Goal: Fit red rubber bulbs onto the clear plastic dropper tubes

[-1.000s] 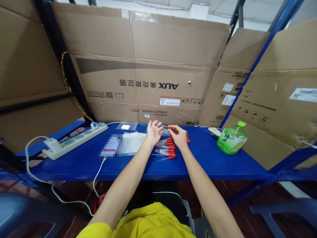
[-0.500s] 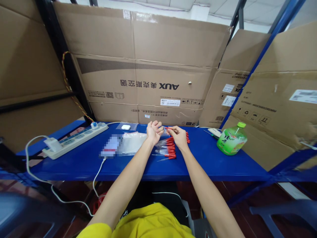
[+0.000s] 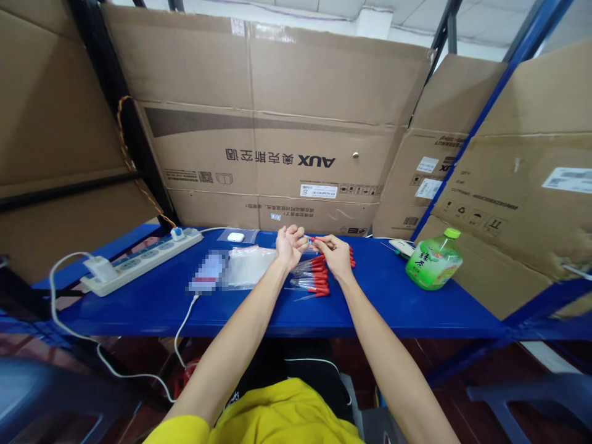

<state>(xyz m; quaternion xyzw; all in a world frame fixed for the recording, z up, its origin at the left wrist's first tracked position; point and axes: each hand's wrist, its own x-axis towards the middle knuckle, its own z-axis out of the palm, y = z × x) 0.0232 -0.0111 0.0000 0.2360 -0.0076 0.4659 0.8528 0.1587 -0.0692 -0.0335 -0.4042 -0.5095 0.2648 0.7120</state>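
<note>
Several glass droppers [image 3: 319,275] with red rubber bulbs lie in a row on the blue table, bulbs to the right and clear tips to the left. Above them, my right hand [image 3: 337,256] pinches a dropper by its red bulb [image 3: 316,239]. My left hand [image 3: 290,245] is turned palm up with curled fingers, close to the dropper's clear end. Something clear shows between the hands; whether it is glass or plastic I cannot tell. Clear zip bags [image 3: 250,266] with red-lined tops lie stacked left of my left hand.
A blurred phone [image 3: 208,271] on a white cable lies left of the bags. Behind are a white earbud case [image 3: 235,237] and a power strip [image 3: 143,262]. On the right stand a green drink bottle [image 3: 435,260] and a white device [image 3: 403,248]. Cardboard [image 3: 277,74] walls the table's back.
Hardly anything differs. Both hands keep the same pose and shift very slightly right in the picture, along with the background.
</note>
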